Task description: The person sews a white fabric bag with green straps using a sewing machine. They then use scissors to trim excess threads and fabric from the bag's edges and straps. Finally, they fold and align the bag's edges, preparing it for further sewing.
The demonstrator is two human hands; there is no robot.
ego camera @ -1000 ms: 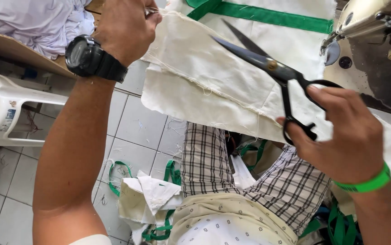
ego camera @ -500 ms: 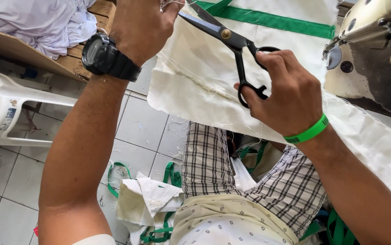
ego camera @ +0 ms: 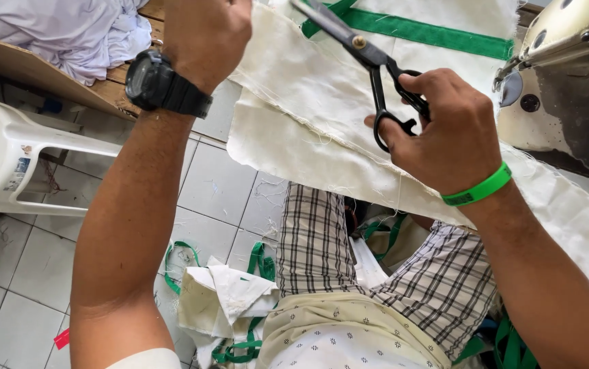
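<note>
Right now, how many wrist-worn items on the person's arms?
2. A black wristwatch on the left wrist, below the left hand. A green wristband on the right wrist, below the right hand holding the black scissors. Forearms otherwise bare.

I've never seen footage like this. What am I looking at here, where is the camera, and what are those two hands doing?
The camera sits on a person's head and looks down, so you see that person's own arms and lap. The left hand, with a black wristwatch on its wrist, grips the upper edge of a cream cloth with a green band sewn across it. The right hand, wearing a green wristband, holds black scissors, fingers through the handles, blades pointing up toward the cloth's top edge. At the right edge stands part of a sewing machine. Below are the person's checked shorts, a tiled floor with cloth scraps and green strips, and a white plastic chair to the left.
</note>
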